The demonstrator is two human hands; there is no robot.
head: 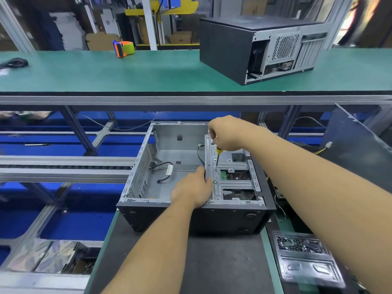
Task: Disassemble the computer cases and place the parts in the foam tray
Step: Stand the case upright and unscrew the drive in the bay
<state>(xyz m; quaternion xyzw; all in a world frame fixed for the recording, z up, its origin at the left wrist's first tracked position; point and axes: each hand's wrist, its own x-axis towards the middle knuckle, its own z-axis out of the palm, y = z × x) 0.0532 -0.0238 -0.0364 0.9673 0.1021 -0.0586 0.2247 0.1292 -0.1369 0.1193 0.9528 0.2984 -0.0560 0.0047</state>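
Observation:
An open computer case (148,162) lies on its side on the dark mat in front of me, its inside mostly bare with loose black cables. A silver drive cage bracket (231,166) fills its right part. My right hand (227,132) grips a yellow-handled screwdriver (217,154) held upright, its tip on a screw in the bracket. My left hand (193,188) grips the bracket's left edge. A second, closed computer case (227,47) stands on the upper green shelf at the right.
A clear plastic tray (305,259) holding several small screws lies at the lower right. A dark side panel (356,145) leans at the right. An orange and green tape dispenser (124,48) sits on the green shelf (106,71). Blue bins lie below at left.

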